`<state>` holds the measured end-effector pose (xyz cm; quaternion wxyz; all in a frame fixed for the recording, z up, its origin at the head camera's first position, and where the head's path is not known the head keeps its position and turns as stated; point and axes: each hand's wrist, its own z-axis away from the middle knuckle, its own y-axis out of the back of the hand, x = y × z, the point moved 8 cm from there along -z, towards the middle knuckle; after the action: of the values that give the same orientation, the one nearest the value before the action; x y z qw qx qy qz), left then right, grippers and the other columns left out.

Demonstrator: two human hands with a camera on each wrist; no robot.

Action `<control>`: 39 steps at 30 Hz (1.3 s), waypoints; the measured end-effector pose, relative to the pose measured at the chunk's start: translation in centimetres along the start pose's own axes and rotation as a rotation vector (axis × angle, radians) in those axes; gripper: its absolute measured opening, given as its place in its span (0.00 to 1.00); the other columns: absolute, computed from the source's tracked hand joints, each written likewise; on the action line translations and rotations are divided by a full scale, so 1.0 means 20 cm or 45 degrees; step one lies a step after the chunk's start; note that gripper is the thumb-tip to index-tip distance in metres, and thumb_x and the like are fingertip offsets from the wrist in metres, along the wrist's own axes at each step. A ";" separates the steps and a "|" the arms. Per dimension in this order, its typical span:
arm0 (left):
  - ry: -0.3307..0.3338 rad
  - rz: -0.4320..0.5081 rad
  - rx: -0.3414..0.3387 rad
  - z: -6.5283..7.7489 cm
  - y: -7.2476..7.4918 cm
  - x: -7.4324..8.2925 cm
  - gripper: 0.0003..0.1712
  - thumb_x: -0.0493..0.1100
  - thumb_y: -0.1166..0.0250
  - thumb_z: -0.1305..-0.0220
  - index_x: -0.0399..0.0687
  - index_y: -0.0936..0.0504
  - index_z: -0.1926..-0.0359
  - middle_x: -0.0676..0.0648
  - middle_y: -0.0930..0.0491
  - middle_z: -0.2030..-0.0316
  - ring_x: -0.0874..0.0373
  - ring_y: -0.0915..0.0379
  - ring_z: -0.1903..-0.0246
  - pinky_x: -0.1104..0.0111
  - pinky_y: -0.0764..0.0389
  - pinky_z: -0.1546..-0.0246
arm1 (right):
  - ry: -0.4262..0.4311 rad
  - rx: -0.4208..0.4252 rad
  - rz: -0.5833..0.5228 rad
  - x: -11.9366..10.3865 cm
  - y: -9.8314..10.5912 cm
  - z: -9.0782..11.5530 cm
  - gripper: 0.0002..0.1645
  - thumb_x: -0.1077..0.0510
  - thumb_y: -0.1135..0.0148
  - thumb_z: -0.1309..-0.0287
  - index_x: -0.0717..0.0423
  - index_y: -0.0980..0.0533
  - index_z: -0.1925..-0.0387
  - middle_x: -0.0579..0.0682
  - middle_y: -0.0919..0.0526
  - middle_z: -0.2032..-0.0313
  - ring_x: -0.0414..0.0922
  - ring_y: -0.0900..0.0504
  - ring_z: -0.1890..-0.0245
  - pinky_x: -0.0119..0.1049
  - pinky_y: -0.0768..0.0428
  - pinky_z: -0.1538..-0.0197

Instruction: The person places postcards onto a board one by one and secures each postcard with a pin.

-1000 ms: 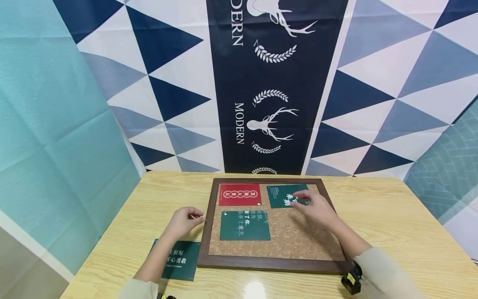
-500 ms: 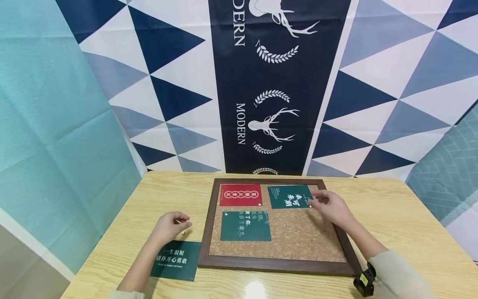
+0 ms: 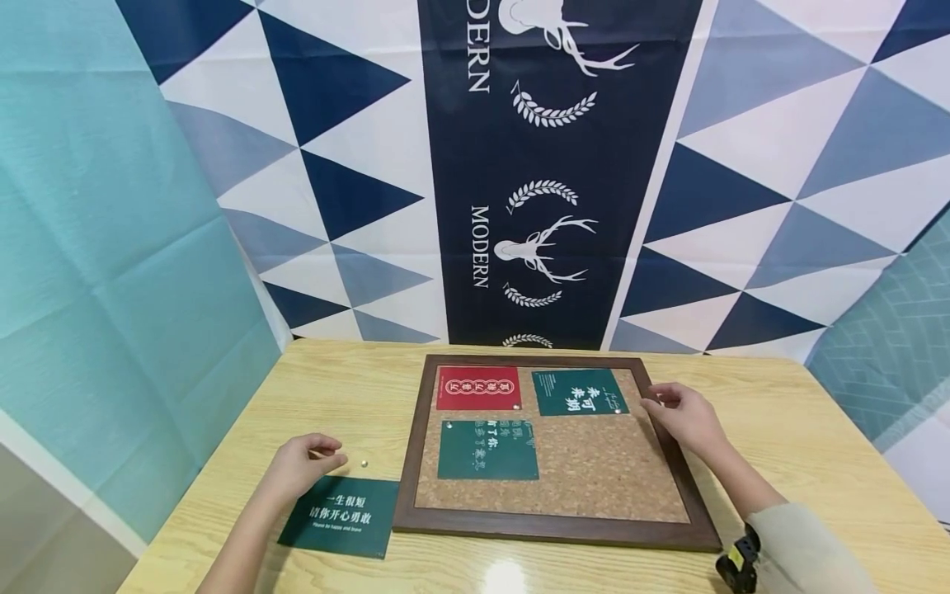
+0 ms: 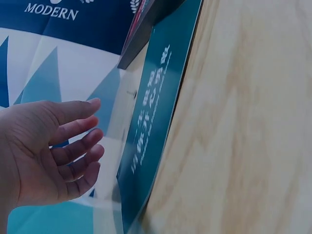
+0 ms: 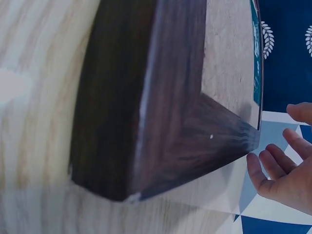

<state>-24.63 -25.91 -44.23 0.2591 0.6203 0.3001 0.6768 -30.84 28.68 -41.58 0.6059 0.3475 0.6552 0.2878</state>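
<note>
My left hand (image 3: 300, 467) hovers above the upper left corner of a loose dark green card (image 3: 341, 528) with white lettering, its fingers loosely bent around nothing. Just right of it on the table sits a small pushpin (image 3: 364, 464). My right hand (image 3: 684, 419) is at the right side of the framed corkboard (image 3: 557, 532), relaxed and holding nothing; whether it touches the frame I cannot tell. On the cork are a red card (image 3: 475, 388), a green card (image 3: 486, 458) below it, and another green card (image 3: 567, 384) at upper right, each with a pin at one corner.
The wooden table (image 3: 801, 462) carries the board, with bare wood on both sides. A patterned cloth (image 3: 534, 165) with deer heads and triangles hangs behind it. Plain teal cloth (image 3: 134, 247) hangs at the left.
My right hand has drawn right, off the upper right green card, uncovering a pin at its corner. My left hand has moved left and down from the board's edge, uncovering the pushpin.
</note>
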 end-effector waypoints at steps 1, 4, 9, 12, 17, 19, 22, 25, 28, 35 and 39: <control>0.008 0.002 0.002 0.00 0.01 -0.01 0.16 0.46 0.36 0.48 0.42 0.21 0.60 0.48 0.21 0.66 0.58 0.28 0.67 0.70 0.26 0.70 | -0.004 -0.002 0.007 0.01 0.00 0.00 0.31 0.45 0.49 0.44 0.66 0.32 0.49 0.69 0.27 0.54 0.61 0.28 0.54 0.50 0.26 0.59; 0.023 -0.006 0.002 0.02 0.03 -0.05 0.17 0.46 0.36 0.49 0.41 0.21 0.60 0.48 0.22 0.66 0.58 0.27 0.66 0.69 0.26 0.69 | -0.019 -0.013 0.017 0.02 -0.01 0.00 0.31 0.46 0.49 0.44 0.67 0.32 0.49 0.69 0.28 0.55 0.61 0.28 0.55 0.49 0.26 0.60; 0.061 -0.032 -0.007 0.04 0.04 -0.09 0.19 0.48 0.35 0.50 0.40 0.21 0.60 0.47 0.21 0.66 0.57 0.27 0.66 0.65 0.25 0.67 | -0.066 -0.053 0.033 0.06 -0.02 0.00 0.31 0.47 0.48 0.44 0.68 0.34 0.47 0.69 0.27 0.56 0.60 0.26 0.58 0.45 0.25 0.65; 0.097 -0.035 -0.012 0.05 0.05 -0.11 0.21 0.48 0.34 0.52 0.39 0.22 0.59 0.46 0.21 0.65 0.56 0.26 0.65 0.64 0.25 0.66 | -0.093 -0.080 0.034 0.08 -0.03 0.01 0.32 0.48 0.48 0.44 0.70 0.36 0.46 0.70 0.28 0.56 0.60 0.26 0.59 0.44 0.24 0.66; 0.152 -0.052 -0.030 0.06 0.05 -0.13 0.27 0.51 0.31 0.56 0.37 0.23 0.58 0.42 0.22 0.61 0.51 0.26 0.61 0.59 0.26 0.61 | -0.119 -0.104 0.030 0.10 -0.04 0.01 0.34 0.49 0.46 0.45 0.72 0.37 0.46 0.71 0.29 0.56 0.59 0.25 0.62 0.43 0.24 0.68; 0.162 -0.066 -0.046 0.07 0.05 -0.14 0.31 0.53 0.30 0.59 0.36 0.24 0.57 0.40 0.22 0.59 0.50 0.27 0.60 0.57 0.27 0.60 | -0.126 -0.111 0.029 0.10 -0.04 0.01 0.34 0.50 0.46 0.45 0.72 0.38 0.46 0.71 0.28 0.57 0.58 0.25 0.64 0.41 0.24 0.70; 0.173 -0.089 -0.067 0.08 0.05 -0.15 0.34 0.53 0.29 0.62 0.35 0.24 0.56 0.39 0.23 0.58 0.49 0.28 0.59 0.56 0.28 0.59 | -0.132 -0.122 0.030 0.11 -0.05 0.02 0.34 0.50 0.45 0.46 0.73 0.38 0.46 0.70 0.28 0.59 0.55 0.24 0.66 0.39 0.25 0.72; 0.167 -0.118 -0.079 0.08 0.04 -0.14 0.35 0.52 0.28 0.64 0.35 0.25 0.56 0.37 0.24 0.57 0.47 0.29 0.58 0.54 0.29 0.57 | -0.130 -0.128 0.035 0.10 -0.05 0.02 0.34 0.52 0.45 0.46 0.74 0.37 0.47 0.69 0.26 0.60 0.53 0.24 0.67 0.38 0.25 0.72; 0.152 -0.166 -0.078 0.08 0.03 -0.14 0.35 0.51 0.27 0.65 0.34 0.25 0.56 0.37 0.24 0.58 0.46 0.29 0.58 0.53 0.29 0.57 | -0.122 -0.133 0.037 0.11 -0.06 0.03 0.32 0.53 0.44 0.47 0.74 0.37 0.47 0.69 0.26 0.60 0.53 0.23 0.67 0.38 0.24 0.71; 0.200 -0.235 -0.071 0.09 0.03 -0.12 0.34 0.49 0.27 0.64 0.31 0.25 0.57 0.40 0.24 0.65 0.52 0.31 0.67 0.57 0.28 0.63 | -0.127 -0.142 0.034 0.12 -0.07 0.02 0.32 0.54 0.44 0.47 0.75 0.37 0.48 0.70 0.26 0.59 0.55 0.23 0.65 0.41 0.23 0.69; 0.225 -0.242 -0.070 0.09 0.03 -0.12 0.33 0.48 0.27 0.63 0.29 0.25 0.58 0.41 0.24 0.66 0.53 0.31 0.69 0.58 0.27 0.65 | -0.134 -0.141 0.032 0.12 -0.07 0.02 0.32 0.55 0.44 0.47 0.75 0.37 0.48 0.70 0.26 0.59 0.56 0.23 0.64 0.41 0.23 0.69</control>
<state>-22.58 -28.00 -45.38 0.3117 0.5197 0.3605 0.7090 -30.69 29.80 -44.27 0.6541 0.3362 0.6011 0.3127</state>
